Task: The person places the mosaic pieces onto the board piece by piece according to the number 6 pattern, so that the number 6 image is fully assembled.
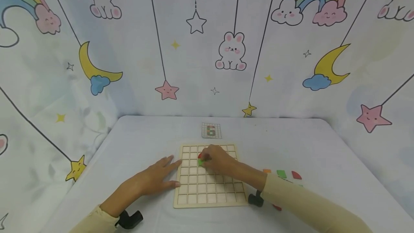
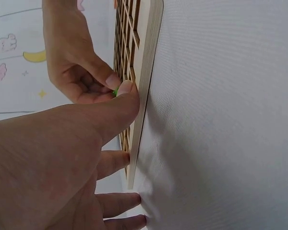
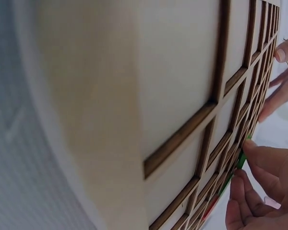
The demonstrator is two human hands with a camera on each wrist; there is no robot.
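A wooden grid board [image 1: 192, 199] lies on the white table. My left hand [image 1: 154, 176] rests at its left edge with fingers spread, thumb and fingertips touching the frame. Over the board's upper part, my right hand [image 1: 220, 160] pinches a small green piece [image 1: 201, 162] between thumb and finger, low at the grid cells. Right behind it sits a red piece [image 1: 199, 156], partly covered by the fingers. In the right wrist view the green piece [image 3: 242, 159] shows at the fingertips, with the red piece [image 3: 210, 205] further along the grid.
Beyond the board lies a small card [image 1: 211, 131] with a gridded coloured pattern. Loose pieces lie to the right: orange [image 1: 266, 170], green [image 1: 281, 173], red [image 1: 296, 175] and another red one [image 1: 277, 207] near the right sleeve. A patterned cloth [image 1: 200, 64] hangs behind the table.
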